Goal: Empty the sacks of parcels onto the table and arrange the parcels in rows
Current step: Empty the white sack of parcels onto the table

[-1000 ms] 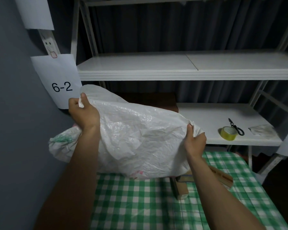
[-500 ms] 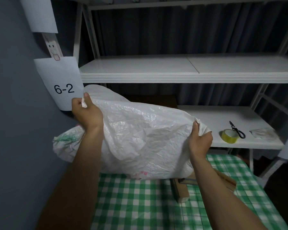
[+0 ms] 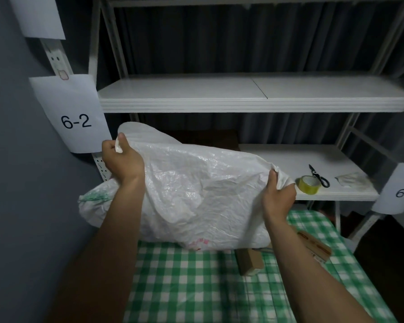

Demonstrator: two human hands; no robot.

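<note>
Gripping a white woven sack (image 3: 196, 197) at mid-frame, the left hand (image 3: 121, 159) bunches one corner in curled fingers while the right hand (image 3: 278, 194) pinches the opposite corner. The sack hangs bulging over the green-checked desk (image 3: 184, 287). Cardboard parcels (image 3: 250, 262) lie on the desk just beneath its lower edge. At right, yellow tape (image 3: 309, 184) and scissors (image 3: 320, 176) rest on a white shelf (image 3: 289, 159).

White woven sack (image 3: 196, 201) held bunched and raised above green-checked bench (image 3: 184, 287); two brown cardboard parcels (image 3: 250, 262) (image 3: 315, 245) lie beneath its edge.
</note>
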